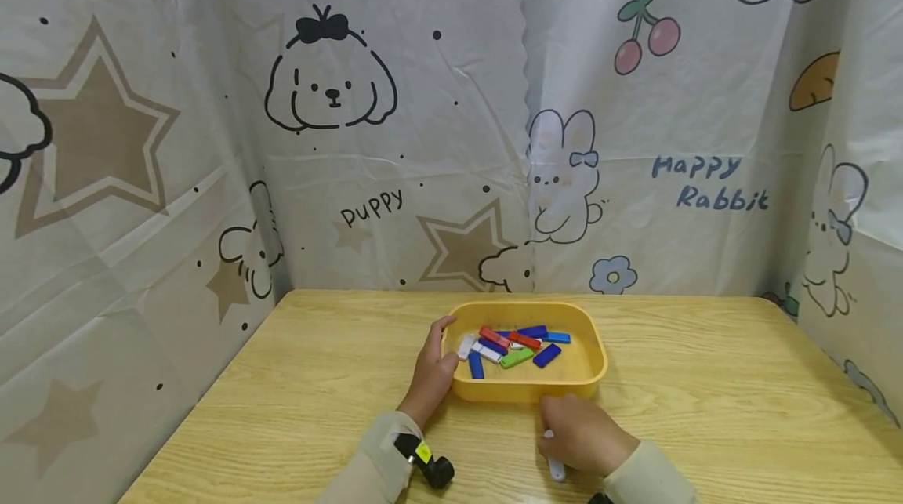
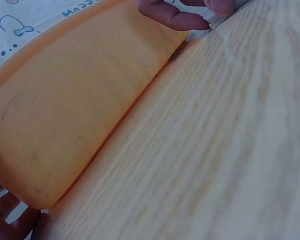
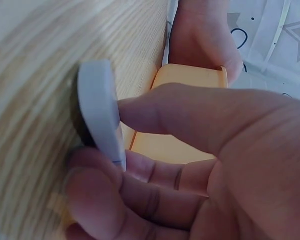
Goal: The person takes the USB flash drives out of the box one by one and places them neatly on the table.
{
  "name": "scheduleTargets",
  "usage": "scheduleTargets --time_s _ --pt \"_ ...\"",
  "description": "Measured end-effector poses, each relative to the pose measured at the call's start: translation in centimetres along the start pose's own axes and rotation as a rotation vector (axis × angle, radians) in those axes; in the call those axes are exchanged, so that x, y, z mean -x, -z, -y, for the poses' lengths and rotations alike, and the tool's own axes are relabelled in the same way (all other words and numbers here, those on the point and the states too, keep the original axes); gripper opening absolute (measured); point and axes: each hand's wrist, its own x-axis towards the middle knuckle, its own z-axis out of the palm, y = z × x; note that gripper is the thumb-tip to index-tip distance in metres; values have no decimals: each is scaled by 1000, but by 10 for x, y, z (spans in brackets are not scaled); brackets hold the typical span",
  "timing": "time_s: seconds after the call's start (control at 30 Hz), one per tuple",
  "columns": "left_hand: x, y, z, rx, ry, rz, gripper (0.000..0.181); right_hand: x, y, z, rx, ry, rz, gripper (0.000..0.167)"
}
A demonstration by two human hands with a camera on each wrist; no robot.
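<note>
Place: screened-off tabletop area; building type indeterminable.
Enclosure: white cartoon-printed sheets [image 1: 458,151] on three sides.
Surface: pale yellow wood-grain counter [image 1: 317,363], rounded far corners.

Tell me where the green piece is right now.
In the head view, the green piece lies in the yellow bin towards its near wall, between a white piece on the left and a dark blue piece on the right.

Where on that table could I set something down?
Bare tabletop lies right of the yellow tray and left of the left hand. Inside, its right end looks free; small colored pieces crowd the left and middle. The right hand, pinching a white piece, crowds the tray's front.
</note>
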Motion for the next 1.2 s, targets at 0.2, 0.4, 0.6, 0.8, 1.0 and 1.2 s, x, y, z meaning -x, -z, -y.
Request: scheduleTargets --time_s 0.2,0.4,0.6,0.8,1.0,1.2 --pt "0 0 2 1 -16 -5 64 0 0 1 5 13 7 20" --pt "5 2 -10 1 -14 -16 64 1 3 3 6 -16 20 21" --pt "17 7 -39 -4 1 -2 61 5 10 7 72 -21 -39 23" --pt "7 5 -16 8 -5 -10 64 3 21 12 32 35 -143 15" --pt "-1 3 1 9 -12 -15 64 -10 20 4 -14 118 -497 16" --pt "-1 1 0 15 -28 -4 64 -25 9 -25 -23 201 -682 13"
